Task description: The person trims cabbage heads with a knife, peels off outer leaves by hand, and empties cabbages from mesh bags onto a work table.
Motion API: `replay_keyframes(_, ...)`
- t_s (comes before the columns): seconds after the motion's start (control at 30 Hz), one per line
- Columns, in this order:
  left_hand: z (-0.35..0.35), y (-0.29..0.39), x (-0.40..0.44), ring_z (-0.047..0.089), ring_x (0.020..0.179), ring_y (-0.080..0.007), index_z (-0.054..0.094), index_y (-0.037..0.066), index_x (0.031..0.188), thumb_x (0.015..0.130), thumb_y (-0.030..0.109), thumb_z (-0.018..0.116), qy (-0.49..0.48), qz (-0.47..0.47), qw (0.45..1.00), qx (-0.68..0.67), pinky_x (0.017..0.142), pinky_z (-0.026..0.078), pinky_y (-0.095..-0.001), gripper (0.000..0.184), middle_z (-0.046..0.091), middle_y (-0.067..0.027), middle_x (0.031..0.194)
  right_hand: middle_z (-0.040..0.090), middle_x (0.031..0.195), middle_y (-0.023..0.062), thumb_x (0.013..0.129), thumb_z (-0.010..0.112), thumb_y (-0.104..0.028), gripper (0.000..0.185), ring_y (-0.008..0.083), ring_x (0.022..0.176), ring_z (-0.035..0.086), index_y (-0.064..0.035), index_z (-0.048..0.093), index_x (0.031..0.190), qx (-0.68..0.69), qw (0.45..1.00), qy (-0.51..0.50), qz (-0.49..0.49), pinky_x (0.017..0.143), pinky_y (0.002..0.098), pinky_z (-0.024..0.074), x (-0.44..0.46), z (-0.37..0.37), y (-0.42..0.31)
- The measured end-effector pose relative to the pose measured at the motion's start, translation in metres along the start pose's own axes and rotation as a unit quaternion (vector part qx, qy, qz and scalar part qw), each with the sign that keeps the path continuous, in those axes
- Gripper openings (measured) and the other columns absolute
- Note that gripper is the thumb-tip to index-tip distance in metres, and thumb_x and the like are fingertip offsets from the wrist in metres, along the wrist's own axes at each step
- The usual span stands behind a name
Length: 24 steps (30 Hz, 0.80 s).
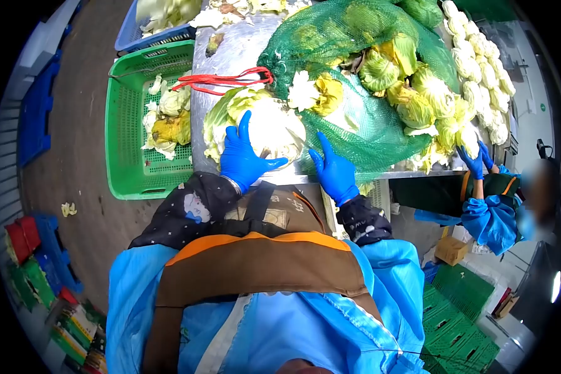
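A large pale cabbage [279, 128] with loose green outer leaves lies on the metal table in front of me. My left hand [242, 161], in a blue glove, rests against its near left side with index finger and thumb spread apart. On the other side of the cabbage is my right hand [335, 173], also gloved, its thumb and index finger stretched out and nothing between them. That hand is beside the green mesh bag [380, 146], and I cannot tell whether they touch. Yellowed cabbages [417, 111] lie at the bag's mouth. A red drawstring [224, 80] trails leftward from the bag.
Left of the metal table [221, 59] stands a green crate [121, 149] holding trimmed leaves, with a blue crate [126, 37] behind it. Stacked white cabbages [480, 68] line the far right. A co-worker's gloved hands [474, 163] handle cabbage at the right edge.
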<state>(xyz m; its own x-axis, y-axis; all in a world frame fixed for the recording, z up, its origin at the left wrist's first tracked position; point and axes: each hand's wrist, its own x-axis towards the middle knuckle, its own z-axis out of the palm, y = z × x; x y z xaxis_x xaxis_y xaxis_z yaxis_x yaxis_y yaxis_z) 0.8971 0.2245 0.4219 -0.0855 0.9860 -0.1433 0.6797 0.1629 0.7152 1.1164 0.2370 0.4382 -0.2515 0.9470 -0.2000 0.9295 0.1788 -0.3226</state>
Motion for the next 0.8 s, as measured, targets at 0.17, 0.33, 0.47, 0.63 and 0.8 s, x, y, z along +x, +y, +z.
replay_keyframes(0.17, -0.002, 0.001, 0.000, 0.046, 0.097, -0.0342, 0.014, 0.007, 0.141, 0.052, 0.051, 0.082, -0.005, -0.005, 1.000, -0.003, 0.080, 0.045, -0.0424, 0.120, 0.035, -0.0183, 0.106, 0.064, 0.090, 0.0120, 0.095, 0.047, -0.033, 0.039, 0.0087, 0.079, 0.057, -0.0092, 0.054, 0.125, 0.511, 0.841, 0.017, 0.174, 0.068, 0.0268, 0.0451, 0.004, 0.036, 0.018)
replay_keyframes(0.33, -0.001, 0.000, 0.000, 0.046, 0.096, -0.0327, 0.015, 0.006, 0.140, 0.051, 0.051, 0.083, -0.011, -0.013, 1.000, 0.005, 0.079, 0.045, -0.0415, 0.121, 0.035, -0.0177, 0.106, 0.064, 0.091, 0.0140, 0.087, 0.057, -0.039, 0.050, 0.0210, 0.076, 0.062, -0.0122, 0.049, 0.129, 0.249, 0.966, 0.004, 0.069, 0.067, 0.0325, 0.0483, 0.025, -0.013, -0.026)
replay_keyframes(0.47, -0.001, -0.002, 0.000, 0.047, 0.095, -0.0322, 0.016, 0.007, 0.140, 0.050, 0.049, 0.084, -0.003, 0.001, 1.000, -0.006, 0.080, 0.045, -0.0414, 0.121, 0.036, -0.0173, 0.105, 0.065, 0.087, 0.0160, 0.079, 0.063, -0.041, 0.055, 0.0324, 0.078, 0.064, -0.0133, 0.051, 0.125, 0.083, 0.994, 0.049, -0.044, 0.068, 0.0390, 0.0505, 0.070, -0.014, -0.043)
replay_keyframes(0.63, 0.001, -0.006, 0.000, 0.046, 0.099, -0.0330, 0.017, 0.006, 0.140, 0.050, 0.046, 0.085, 0.014, 0.021, 0.999, -0.046, 0.081, 0.045, -0.0410, 0.120, 0.036, -0.0181, 0.109, 0.065, 0.076, 0.0138, 0.078, 0.063, -0.039, 0.032, 0.0314, 0.071, 0.064, -0.0090, 0.063, 0.088, 0.115, 0.983, 0.104, 0.094, 0.063, 0.0392, 0.0493, 0.124, 0.040, 0.002)
replay_keyframes(0.8, 0.000, -0.028, 0.003, 0.046, 0.100, -0.0328, 0.021, 0.003, 0.136, 0.052, 0.038, 0.086, 0.076, 0.147, 0.984, -0.061, 0.087, 0.043, -0.0401, 0.112, 0.037, -0.0175, 0.110, 0.063, 0.068, 0.0130, 0.076, 0.067, -0.039, 0.031, 0.0308, 0.064, 0.062, -0.0090, 0.063, 0.076, 0.224, 0.962, 0.148, 0.052, 0.058, 0.0373, 0.0474, 0.121, 0.017, -0.016)
